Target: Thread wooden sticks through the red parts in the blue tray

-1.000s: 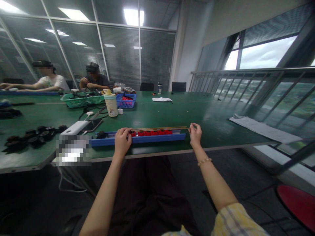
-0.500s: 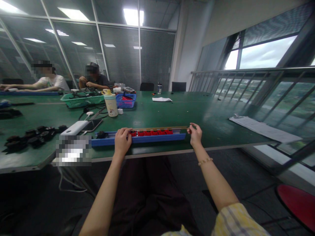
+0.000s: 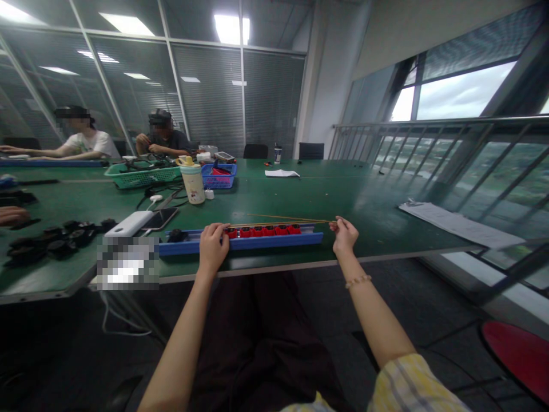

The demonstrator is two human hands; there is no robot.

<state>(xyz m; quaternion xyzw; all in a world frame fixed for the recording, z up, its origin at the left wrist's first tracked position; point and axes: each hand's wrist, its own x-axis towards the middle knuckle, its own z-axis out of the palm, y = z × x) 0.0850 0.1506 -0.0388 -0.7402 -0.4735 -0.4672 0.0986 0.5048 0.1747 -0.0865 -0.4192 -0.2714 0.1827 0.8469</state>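
A long blue rail (image 3: pixel 274 240) lies across the table's near edge, with several red blocks (image 3: pixel 269 231) in a row in its channel and a black part (image 3: pixel 175 235) near its left end. My left hand (image 3: pixel 213 247) is closed at the rail's left half, its fingertips at the left end of a thin yellow strand. My right hand (image 3: pixel 345 234) pinches the right ends of thin yellow strands (image 3: pixel 295 222), just beyond the rail's right end. One strand slants off behind the rail, its left end free. Whether they are cord or stiff rods I cannot tell.
Left of the rail lie a white power bank (image 3: pixel 128 224), a phone (image 3: pixel 160 218) and several black parts (image 3: pixel 62 237). A cup (image 3: pixel 193 184), a green basket (image 3: pixel 143 176) and a blue basket (image 3: pixel 219 178) stand behind. A clipboard (image 3: pixel 458 223) lies right. Another person's hand (image 3: pixel 15 216) shows far left.
My right hand has moved slightly right with the strands. One strand has come away from the others and now slants backward. Another person's hand has appeared at the far left.
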